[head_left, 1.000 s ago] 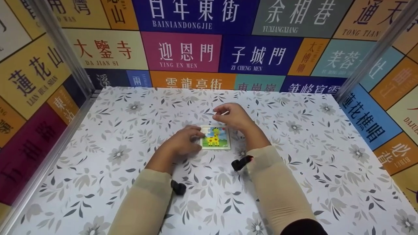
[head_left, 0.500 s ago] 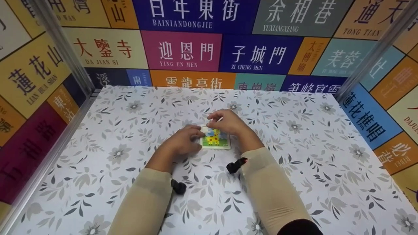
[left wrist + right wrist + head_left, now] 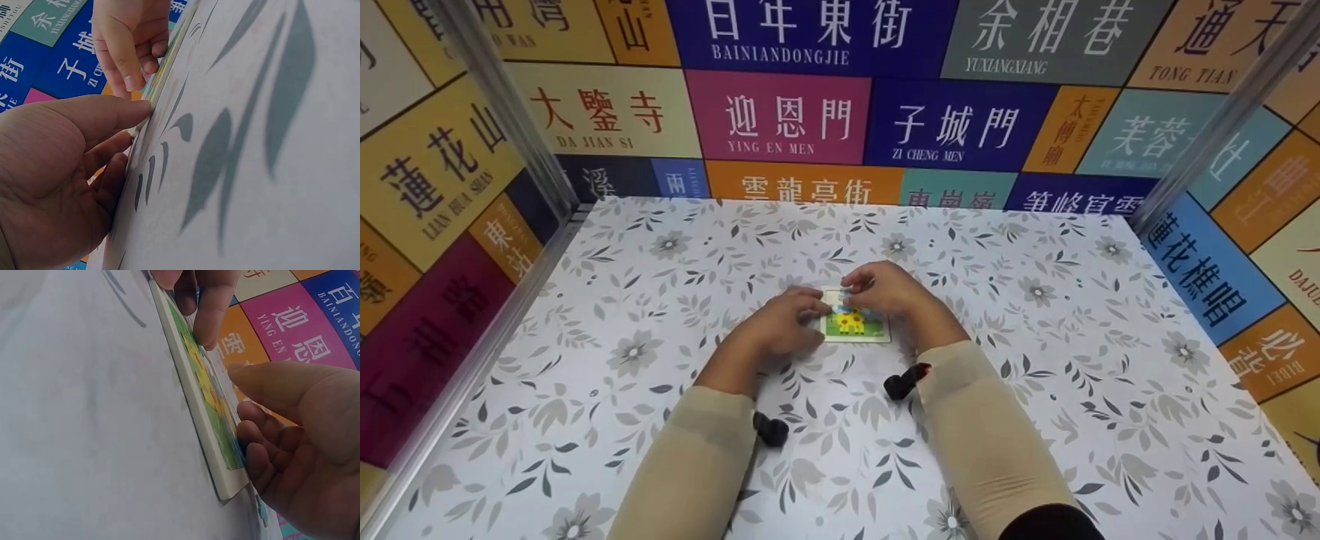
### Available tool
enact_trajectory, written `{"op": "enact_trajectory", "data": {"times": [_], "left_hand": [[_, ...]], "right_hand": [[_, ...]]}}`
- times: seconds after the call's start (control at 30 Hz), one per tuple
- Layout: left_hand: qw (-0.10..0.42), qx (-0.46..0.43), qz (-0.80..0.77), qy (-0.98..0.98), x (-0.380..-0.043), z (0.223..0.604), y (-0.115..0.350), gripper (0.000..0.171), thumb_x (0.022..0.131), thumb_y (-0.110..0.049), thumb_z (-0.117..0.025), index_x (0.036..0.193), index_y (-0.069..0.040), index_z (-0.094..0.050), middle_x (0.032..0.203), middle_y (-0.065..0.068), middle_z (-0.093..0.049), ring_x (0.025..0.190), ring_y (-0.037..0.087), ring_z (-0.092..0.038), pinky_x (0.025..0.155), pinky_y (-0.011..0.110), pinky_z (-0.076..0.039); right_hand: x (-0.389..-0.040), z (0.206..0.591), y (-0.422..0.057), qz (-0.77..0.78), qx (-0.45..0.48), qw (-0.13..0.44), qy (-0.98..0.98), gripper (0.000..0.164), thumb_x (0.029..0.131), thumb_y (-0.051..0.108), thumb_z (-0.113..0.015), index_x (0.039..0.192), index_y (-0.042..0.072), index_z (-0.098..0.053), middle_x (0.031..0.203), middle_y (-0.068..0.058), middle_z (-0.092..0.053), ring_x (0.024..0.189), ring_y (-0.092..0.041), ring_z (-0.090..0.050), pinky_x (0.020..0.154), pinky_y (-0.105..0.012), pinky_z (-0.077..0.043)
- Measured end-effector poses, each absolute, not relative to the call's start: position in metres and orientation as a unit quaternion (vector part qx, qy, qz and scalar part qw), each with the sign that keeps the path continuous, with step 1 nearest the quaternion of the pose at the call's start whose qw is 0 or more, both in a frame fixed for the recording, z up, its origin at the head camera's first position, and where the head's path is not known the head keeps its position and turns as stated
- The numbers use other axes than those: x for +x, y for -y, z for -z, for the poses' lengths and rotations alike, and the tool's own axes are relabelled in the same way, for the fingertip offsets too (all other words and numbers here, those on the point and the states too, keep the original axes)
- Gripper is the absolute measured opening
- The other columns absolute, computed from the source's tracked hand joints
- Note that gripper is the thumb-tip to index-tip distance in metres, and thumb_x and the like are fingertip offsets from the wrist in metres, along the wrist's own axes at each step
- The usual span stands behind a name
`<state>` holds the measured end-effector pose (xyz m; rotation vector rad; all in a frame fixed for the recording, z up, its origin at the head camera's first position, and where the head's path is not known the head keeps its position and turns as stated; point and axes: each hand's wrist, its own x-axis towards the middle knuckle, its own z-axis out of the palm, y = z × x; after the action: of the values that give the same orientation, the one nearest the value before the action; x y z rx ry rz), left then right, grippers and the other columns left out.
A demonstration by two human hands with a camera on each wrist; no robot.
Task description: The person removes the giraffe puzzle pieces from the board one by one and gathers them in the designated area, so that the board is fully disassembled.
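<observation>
We see one picture board [image 3: 855, 328] on flowered cloth [image 3: 840, 420]; one left hand [image 3: 784, 324] pinches its edge, one right hand [image 3: 894, 291] hides a corner, its hold we can't tell.

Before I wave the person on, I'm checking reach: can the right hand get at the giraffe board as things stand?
Most likely yes: the right hand is by the far right corner of the giraffe board, nothing visible blocks it; the left hand is at its left side.

The head view looked forward and down onto the giraffe board [image 3: 855, 325]; both wrist views shared it, low, close.
</observation>
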<state>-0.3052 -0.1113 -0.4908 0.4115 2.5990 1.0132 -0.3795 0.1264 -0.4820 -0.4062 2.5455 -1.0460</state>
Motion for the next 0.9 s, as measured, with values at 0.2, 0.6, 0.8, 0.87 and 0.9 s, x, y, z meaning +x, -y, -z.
{"op": "enact_trajectory", "data": {"times": [0.2,0.6,0.8,0.87,0.9], "left_hand": [[0.155,0.145,-0.362,-0.908,-0.3018,0.4890,0.1117,0.049,0.093,-0.023,-0.074,0.143,-0.023,-0.068,0.170,-0.006,-0.042,0.163,0.027,-0.032,0.134,0.049,-0.030],[0.148,0.149,-0.358,-0.910,-0.3018,0.4907,0.1117,0.049,0.094,-0.022,-0.071,0.143,-0.022,-0.068,0.171,-0.003,-0.042,0.163,0.029,-0.032,0.133,0.051,-0.031],[0.150,0.146,-0.358,-0.910,-0.3014,0.4906,0.1118,0.049,0.094,-0.021,-0.071,0.143,-0.022,-0.068,0.171,-0.003,-0.041,0.164,0.028,-0.030,0.133,0.052,-0.030],[0.149,0.145,-0.359,-0.910,-0.3012,0.4906,0.1117,0.049,0.094,-0.021,-0.071,0.143,-0.022,-0.068,0.171,-0.003,-0.042,0.164,0.028,-0.030,0.133,0.052,-0.030],[0.149,0.145,-0.359,-0.910,-0.3009,0.4904,0.1116,0.049,0.094,-0.021,-0.071,0.143,-0.022,-0.068,0.171,-0.003,-0.042,0.164,0.028,-0.030,0.133,0.051,-0.030]], "right_hand": [[-0.3798,0.4828,-0.1271,0.345,-0.175,0.201,-0.900,0.034,0.092,0.022,-0.083,0.126,0.019,-0.078,0.125,-0.002,-0.077,0.115,-0.023,-0.067,0.108,-0.044,-0.054],[-0.3786,0.4803,-0.1263,0.306,-0.203,0.209,-0.906,0.036,0.096,0.021,-0.078,0.132,0.021,-0.077,0.140,-0.003,-0.067,0.131,-0.024,-0.062,0.117,-0.046,-0.050],[-0.3753,0.4799,-0.1258,0.295,-0.206,0.200,-0.911,0.033,0.097,0.022,-0.077,0.130,0.021,-0.076,0.140,-0.008,-0.056,0.133,-0.027,-0.056,0.119,-0.047,-0.047],[-0.3748,0.4797,-0.1256,0.293,-0.207,0.197,-0.912,0.032,0.097,0.022,-0.077,0.129,0.021,-0.076,0.141,-0.008,-0.055,0.133,-0.026,-0.055,0.120,-0.047,-0.046],[-0.3747,0.4796,-0.1255,0.293,-0.208,0.195,-0.913,0.032,0.097,0.022,-0.077,0.129,0.021,-0.076,0.141,-0.008,-0.055,0.134,-0.027,-0.055,0.120,-0.047,-0.046]]}}
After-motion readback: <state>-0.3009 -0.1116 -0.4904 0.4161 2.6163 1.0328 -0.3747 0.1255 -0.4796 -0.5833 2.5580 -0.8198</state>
